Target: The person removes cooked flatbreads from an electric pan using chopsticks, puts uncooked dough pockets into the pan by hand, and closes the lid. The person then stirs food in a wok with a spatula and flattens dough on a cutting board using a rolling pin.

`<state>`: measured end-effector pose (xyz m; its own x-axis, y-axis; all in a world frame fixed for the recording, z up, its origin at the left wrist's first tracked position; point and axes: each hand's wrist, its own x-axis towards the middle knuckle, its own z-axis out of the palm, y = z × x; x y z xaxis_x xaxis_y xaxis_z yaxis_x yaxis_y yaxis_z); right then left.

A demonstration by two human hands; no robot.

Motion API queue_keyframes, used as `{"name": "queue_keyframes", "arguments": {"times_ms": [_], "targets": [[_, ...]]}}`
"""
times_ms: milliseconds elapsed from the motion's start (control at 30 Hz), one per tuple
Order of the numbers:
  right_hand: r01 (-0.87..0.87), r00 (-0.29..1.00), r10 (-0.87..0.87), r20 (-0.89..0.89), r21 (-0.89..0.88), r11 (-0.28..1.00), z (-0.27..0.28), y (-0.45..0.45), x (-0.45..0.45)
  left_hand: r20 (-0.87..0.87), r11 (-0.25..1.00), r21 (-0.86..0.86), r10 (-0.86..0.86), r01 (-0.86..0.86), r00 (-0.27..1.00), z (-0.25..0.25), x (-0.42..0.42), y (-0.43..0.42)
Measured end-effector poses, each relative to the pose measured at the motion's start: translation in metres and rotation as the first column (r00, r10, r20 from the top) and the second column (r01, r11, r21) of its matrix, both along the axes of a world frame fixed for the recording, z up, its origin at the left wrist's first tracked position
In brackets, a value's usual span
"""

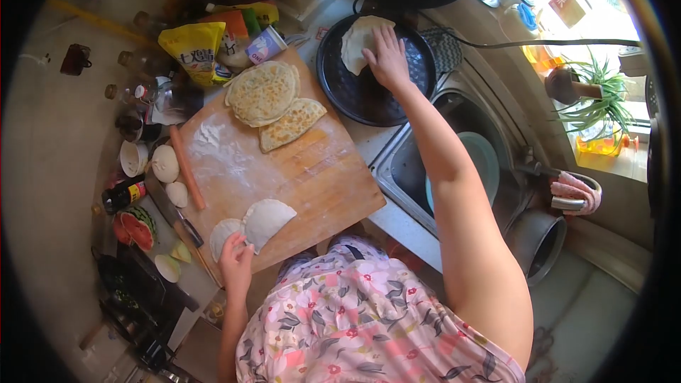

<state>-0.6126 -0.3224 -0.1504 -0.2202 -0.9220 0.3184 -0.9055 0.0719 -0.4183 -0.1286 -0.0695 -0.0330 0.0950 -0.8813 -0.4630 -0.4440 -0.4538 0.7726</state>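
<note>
My right hand (389,57) lies with its fingers spread over the right edge of a pale folded flatbread (357,44). That flatbread sits at the back left of a round black pan (342,103). Near the front edge of the wooden board (319,198), my left hand (235,259) rests against two uncooked half-moon dough pockets, its fingers loosely bent and apart. The larger dough pocket (269,222) is to its right; the smaller dough pocket (224,232) is partly under the fingers. Browned flatbreads (262,92) are stacked at the board's back, with a browned half-moon flatbread (292,125) beside them.
Loose flour (216,143) and a rolling pin (186,168) lie on the board's left side. Beyond are dough balls (165,163), a knife (170,207) and watermelon pieces (135,228). A sink (397,163) holding a pale green basin (486,163) lies under my right arm.
</note>
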Motion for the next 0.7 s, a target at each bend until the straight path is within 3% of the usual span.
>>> {"name": "queue_keyframes", "arguments": {"times_ms": [33, 133, 300, 400, 533, 567, 600, 700], "targets": [[0.063, 0.998, -0.063, 0.016, 0.001, 0.998, -0.005, -0.008, 0.003, 0.0, 1.0, 0.016, -0.002, 0.002, 1.0, 0.001, -0.002, 0.0], [0.035, 0.999, -0.036, 0.009, 0.127, 0.991, -0.006, -0.02, 0.018, 0.027, 0.998, 0.068, -0.014, 0.012, 1.0, 0.0, -0.001, 0.005], [0.143, 0.978, -0.143, 0.15, 0.012, 0.99, -0.027, -0.025, 0.057, 0.016, 0.997, 0.077, 0.001, -0.002, 1.0, -0.001, 0.009, 0.016], [0.171, 0.966, -0.191, 0.173, 0.125, 0.977, 0.011, -0.02, 0.075, 0.012, 0.997, 0.082, 0.003, -0.004, 1.0, -0.002, 0.011, 0.016], [0.073, 0.997, -0.072, -0.022, 0.062, 0.995, 0.0, -0.038, 0.026, 0.018, 0.995, 0.1, 0.014, -0.016, 1.0, 0.0, 0.013, 0.015], [0.05, 0.998, -0.044, -0.047, 0.145, 0.988, -0.006, -0.039, 0.014, 0.024, 0.995, 0.1, 0.015, -0.017, 1.0, 0.0, 0.014, 0.015], [0.063, 0.993, -0.039, -0.108, 0.23, 0.971, -0.005, -0.037, 0.006, 0.032, 0.994, 0.105, 0.015, -0.018, 0.999, 0.0, 0.016, 0.016], [0.144, 0.988, -0.131, -0.083, 0.18, 0.973, -0.007, -0.033, 0.008, 0.064, 0.991, 0.134, -0.003, -0.006, 0.998, 0.0, 0.022, 0.024]]}}
